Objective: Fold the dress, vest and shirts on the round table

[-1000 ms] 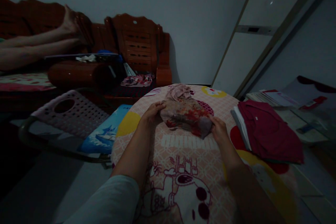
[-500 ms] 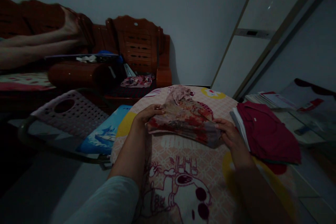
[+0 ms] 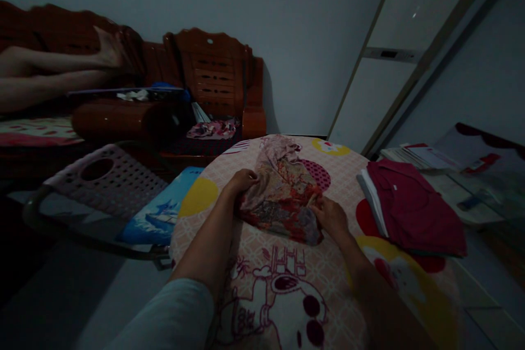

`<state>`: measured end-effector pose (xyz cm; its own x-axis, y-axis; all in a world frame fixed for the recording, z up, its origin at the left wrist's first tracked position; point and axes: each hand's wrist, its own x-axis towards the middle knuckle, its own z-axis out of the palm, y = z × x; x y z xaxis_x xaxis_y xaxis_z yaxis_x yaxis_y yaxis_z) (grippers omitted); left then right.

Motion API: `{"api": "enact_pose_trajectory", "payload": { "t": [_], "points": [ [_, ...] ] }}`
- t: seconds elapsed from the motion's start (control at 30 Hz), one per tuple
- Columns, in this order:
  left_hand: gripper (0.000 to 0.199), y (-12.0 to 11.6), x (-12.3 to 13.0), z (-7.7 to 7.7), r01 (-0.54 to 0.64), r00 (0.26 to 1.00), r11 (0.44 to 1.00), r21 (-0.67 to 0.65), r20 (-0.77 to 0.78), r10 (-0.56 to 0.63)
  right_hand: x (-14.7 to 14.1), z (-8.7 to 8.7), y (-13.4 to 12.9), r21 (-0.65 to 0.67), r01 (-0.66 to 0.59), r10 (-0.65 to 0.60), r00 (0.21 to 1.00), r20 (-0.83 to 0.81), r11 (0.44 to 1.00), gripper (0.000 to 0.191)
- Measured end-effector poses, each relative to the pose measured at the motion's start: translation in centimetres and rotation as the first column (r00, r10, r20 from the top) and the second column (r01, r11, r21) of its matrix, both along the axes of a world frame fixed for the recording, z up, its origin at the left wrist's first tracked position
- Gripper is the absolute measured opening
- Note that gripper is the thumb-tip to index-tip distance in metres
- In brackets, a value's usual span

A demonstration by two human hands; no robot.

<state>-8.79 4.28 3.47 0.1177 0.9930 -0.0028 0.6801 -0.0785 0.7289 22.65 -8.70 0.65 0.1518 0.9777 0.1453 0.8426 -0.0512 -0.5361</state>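
A thin floral garment [image 3: 283,191], pinkish with red and grey patches, lies crumpled on a round table with a patterned cloth [image 3: 262,251]. My left hand [image 3: 243,181] pinches its left edge with the fingers closed. At its right edge my right hand [image 3: 330,216] grips a fold between thumb and fingers. The garment's far end trails loosely towards the back of the table. To the right of my right hand lies a stack of folded clothes [image 3: 416,205], dark red on top with white and grey layers under it.
On the left stand a woven chair [image 3: 118,180] and a blue printed cushion [image 3: 164,210]. Behind is a wooden sofa [image 3: 209,71], where another person's bare legs [image 3: 57,74] rest. Papers [image 3: 418,156] lie on a glass-topped surface at the right, near a tall white cabinet-like unit [image 3: 373,87].
My right hand has moved left and slightly nearer, bringing the garment's right edge inwards. The garment is narrower and more bunched, and the dotted patch on the cloth shows more.
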Motion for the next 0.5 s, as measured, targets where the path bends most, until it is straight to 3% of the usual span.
{"api": "enact_pose_trajectory", "payload": {
  "t": [0.1, 0.2, 0.27, 0.37, 0.43, 0.5],
  "points": [
    [0.016, -0.6, 2.6, -0.2, -0.01, 0.998, 0.995, 0.098, -0.06, 0.016, -0.9, -0.3, -0.1, 0.026, -0.03, 0.03, 0.999, -0.014, 0.999, 0.018],
    [0.02, -1.1, 4.4, -0.6, -0.056, 0.998, 0.992, 0.117, -0.029, 0.06, -1.0, -0.3, 0.1, 0.082, -0.059, 0.078, 0.963, -0.259, 0.995, 0.016],
    [0.022, -1.1, 4.4, -0.6, -0.056, 0.998, 0.994, 0.089, 0.042, 0.052, -0.3, 0.0, 0.3, 0.094, -0.037, 0.076, 0.888, -0.454, 0.995, 0.017],
    [0.024, -0.4, 1.8, -0.1, -0.037, 0.989, 0.999, 0.008, 0.145, 0.035, 2.2, 1.0, 0.3, 0.06, 0.095, -0.04, 0.799, -0.6, 0.994, 0.022],
    [0.026, 0.0, -1.1, 0.3, -0.079, 0.984, 0.995, -0.063, 0.154, 0.088, 4.6, 1.6, 0.0, 0.068, 0.219, -0.152, 0.838, -0.525, 0.973, 0.023],
    [0.025, 0.1, -4.1, 0.6, -0.149, 0.983, 0.984, -0.095, 0.097, 0.158, 7.0, 2.1, -0.5, 0.104, 0.306, -0.259, 0.911, -0.321, 0.946, 0.02]
  ]
}}
